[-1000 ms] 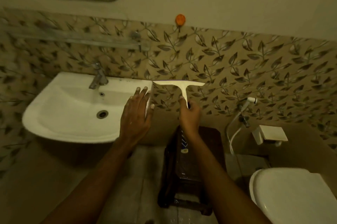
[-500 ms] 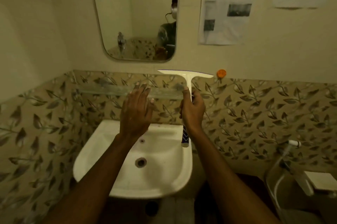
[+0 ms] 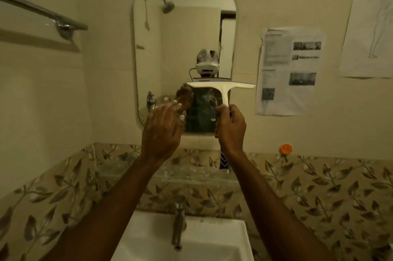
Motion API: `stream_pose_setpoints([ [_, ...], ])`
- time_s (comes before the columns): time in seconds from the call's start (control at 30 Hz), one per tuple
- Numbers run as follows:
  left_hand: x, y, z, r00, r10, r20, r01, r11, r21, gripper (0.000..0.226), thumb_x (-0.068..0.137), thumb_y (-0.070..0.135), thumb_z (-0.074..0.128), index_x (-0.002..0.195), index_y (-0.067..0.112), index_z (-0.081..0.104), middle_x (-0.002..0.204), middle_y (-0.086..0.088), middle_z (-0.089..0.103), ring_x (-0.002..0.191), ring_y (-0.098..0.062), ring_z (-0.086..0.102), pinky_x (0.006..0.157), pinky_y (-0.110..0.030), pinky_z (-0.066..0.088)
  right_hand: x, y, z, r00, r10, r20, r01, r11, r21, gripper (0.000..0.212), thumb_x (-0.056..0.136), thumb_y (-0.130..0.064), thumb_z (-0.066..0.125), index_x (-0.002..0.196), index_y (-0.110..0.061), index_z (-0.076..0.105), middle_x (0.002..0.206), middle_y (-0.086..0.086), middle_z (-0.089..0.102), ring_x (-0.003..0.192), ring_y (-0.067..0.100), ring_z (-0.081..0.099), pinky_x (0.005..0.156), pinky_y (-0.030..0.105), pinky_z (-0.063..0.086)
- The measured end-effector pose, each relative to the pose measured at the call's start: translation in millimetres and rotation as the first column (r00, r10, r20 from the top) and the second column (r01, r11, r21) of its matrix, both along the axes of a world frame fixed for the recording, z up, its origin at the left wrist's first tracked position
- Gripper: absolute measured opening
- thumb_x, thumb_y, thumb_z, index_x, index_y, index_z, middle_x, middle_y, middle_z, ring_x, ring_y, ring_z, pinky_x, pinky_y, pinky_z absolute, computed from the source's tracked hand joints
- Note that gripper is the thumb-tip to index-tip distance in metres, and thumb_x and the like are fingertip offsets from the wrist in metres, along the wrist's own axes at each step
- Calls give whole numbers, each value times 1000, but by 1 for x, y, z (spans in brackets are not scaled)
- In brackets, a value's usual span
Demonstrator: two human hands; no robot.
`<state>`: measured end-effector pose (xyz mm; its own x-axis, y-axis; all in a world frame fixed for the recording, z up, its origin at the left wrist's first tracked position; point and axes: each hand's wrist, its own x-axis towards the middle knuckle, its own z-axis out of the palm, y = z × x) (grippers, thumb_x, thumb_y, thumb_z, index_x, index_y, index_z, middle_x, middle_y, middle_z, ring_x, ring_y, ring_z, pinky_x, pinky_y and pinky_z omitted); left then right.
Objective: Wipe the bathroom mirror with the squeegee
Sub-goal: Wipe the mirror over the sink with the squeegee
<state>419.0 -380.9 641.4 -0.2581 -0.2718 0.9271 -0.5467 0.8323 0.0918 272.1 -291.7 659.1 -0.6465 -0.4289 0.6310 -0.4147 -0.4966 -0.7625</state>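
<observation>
A tall mirror (image 3: pixel 182 37) with rounded corners hangs on the cream wall straight ahead. My right hand (image 3: pixel 230 127) is shut on the handle of a white T-shaped squeegee (image 3: pixel 223 88). Its blade is level, in front of the mirror's lower right part and reaching past the right edge. Whether the blade touches the glass I cannot tell. My left hand (image 3: pixel 162 131) is raised beside it, open, fingers apart, in front of the mirror's lower left corner. The mirror reflects both hands and a person wearing a head camera.
A white sink (image 3: pixel 212 241) with a metal tap (image 3: pixel 178 226) sits below. A glass shelf (image 3: pixel 127 170) runs along the leaf-patterned tiles. A towel rail (image 3: pixel 42 14) is at upper left, papers (image 3: pixel 289 69) hang right of the mirror, and an orange hook (image 3: pixel 285 149) is lower right.
The view has tilted up from the sink to the mirror. Both hands have risen, and the squeegee blade has gone from the tile band up to the mirror's lower part.
</observation>
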Motion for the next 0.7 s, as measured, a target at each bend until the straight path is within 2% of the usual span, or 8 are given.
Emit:
stream_pose_setpoints([
  [0.07,-3,-15,17,1000,0,0,0,1000,7,33,98,26,45,126,11,54,131,-6,56,128,-22,45,107,-40,33,-8,-14,16,999,-20,-49,18,999,-41,19,100,-29,51,85,-22,60,74,5,61,62,16,56,56,37,52],
  [0.17,-5,-38,46,997,-9,-74,15,996,85,30,99,29,43,120,13,55,123,-4,59,115,-20,53,101,-37,38,-19,-33,43,991,-62,-121,49,993,-104,24,100,-33,50,94,-15,66,79,2,67,71,14,64,61,29,55],
  [0.3,-6,-61,91,981,-22,-192,38,996,79,30,99,31,42,119,14,56,123,-2,59,117,-17,52,102,-35,37,-31,-57,83,980,-87,-179,55,983,-176,23,100,-33,50,93,-17,65,80,7,68,74,24,66,65,34,56],
  [0.4,-7,-78,121,978,-22,-207,34,998,56,32,99,34,41,121,16,55,124,0,58,116,-15,51,102,-33,36,-42,-76,114,969,-119,-214,71,973,-219,30,101,-32,49,95,-7,65,84,11,67,74,24,65,61,23,54],
  [0.47,-7,-89,139,972,13,-236,14,993,115,37,99,40,36,122,18,54,127,1,57,118,-16,51,102,-36,37,-46,-89,133,962,-143,-234,86,967,-238,33,102,-31,47,99,-3,65,88,11,67,74,18,66,61,20,55],
  [0.57,-3,-110,161,954,78,-288,-19,979,201,45,98,47,29,125,20,53,132,0,54,120,-20,48,100,-38,34,-50,-106,155,935,-227,-271,152,950,-273,29,103,-27,46,98,-6,65,83,5,66,66,2,60,56,6,46],
  [0.7,6,-143,182,950,154,-271,-83,963,257,50,94,53,37,133,23,45,140,-4,44,126,-25,42,101,-42,34,-58,-122,181,911,-325,-256,238,918,-318,24,103,-28,44,93,-17,63,78,5,65,61,10,58,57,20,50],
])
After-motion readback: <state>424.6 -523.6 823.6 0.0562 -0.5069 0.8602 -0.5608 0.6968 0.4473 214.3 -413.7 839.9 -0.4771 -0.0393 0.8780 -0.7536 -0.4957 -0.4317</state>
